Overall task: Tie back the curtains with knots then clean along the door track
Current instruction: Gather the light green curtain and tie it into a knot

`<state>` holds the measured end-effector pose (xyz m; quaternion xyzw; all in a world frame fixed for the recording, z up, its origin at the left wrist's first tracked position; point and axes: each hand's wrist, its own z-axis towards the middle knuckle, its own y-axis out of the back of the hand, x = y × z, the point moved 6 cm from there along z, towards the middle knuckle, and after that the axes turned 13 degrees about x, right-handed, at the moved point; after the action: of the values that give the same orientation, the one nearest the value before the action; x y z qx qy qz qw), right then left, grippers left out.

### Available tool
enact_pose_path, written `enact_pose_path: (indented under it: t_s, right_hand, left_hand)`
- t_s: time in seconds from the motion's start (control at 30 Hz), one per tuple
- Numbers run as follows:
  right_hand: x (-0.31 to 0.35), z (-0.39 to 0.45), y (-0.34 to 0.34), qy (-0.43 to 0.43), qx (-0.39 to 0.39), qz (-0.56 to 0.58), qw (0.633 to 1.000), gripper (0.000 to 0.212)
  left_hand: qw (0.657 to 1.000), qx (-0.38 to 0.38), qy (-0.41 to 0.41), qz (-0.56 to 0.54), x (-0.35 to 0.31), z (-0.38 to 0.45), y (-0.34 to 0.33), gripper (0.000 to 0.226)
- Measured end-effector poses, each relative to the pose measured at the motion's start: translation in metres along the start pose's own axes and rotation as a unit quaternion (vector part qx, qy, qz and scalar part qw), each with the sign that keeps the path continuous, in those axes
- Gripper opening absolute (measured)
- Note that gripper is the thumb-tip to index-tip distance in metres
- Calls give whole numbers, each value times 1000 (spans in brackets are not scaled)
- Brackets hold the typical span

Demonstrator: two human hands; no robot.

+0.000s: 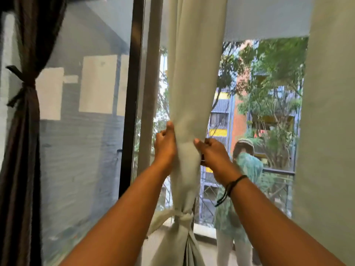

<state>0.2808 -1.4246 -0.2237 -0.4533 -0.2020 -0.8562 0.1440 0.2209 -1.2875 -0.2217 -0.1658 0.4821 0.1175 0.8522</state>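
Bare forearms, a black cord bracelet [233, 184] on the right wrist

1. The gathered curtain [189, 89] at centre is plain pale grey-green, and its knotted tie [182, 215] at 6 o'clock is paler, near white.
2. The tied curtain [28, 54] at 9 o'clock is dark brown.
3. The door frame [132, 93] is black.
4. The wrist band [233, 184] at 4 o'clock is black.
5. The building [228, 116] outside shows orange, yellow and blue-grey.
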Motion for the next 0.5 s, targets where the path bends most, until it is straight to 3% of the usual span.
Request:
enact_pose_path:
  t_s: [0.07,0.1,0.2,0.37,0.43,0.5]
  right_hand:
    - [-3,-1,-1,9,-26,-14,1000,26]
    - [-3,-3,-2,17,-33,2,999,29]
    - [-5,-6,-3,27,-42,126,991,34]
    - [-13,6,-25,-32,-18,169,985,24]
    - [-5,7,-25,-10,-77,92,993,17]
    - [4,-2,-11,15,-183,5,983,14]
  left_hand:
    - [997,-20,56,-50,16,3,10,83]
    - [995,-3,79,-66,23,6,11,82]
    - [995,56,68,-46,22,0,12,27]
    - [992,69,35,-96,24,11,9,17]
    - [999,23,3,-36,24,20,18,22]
    - [996,-74,-40,37,22,23,42,25]
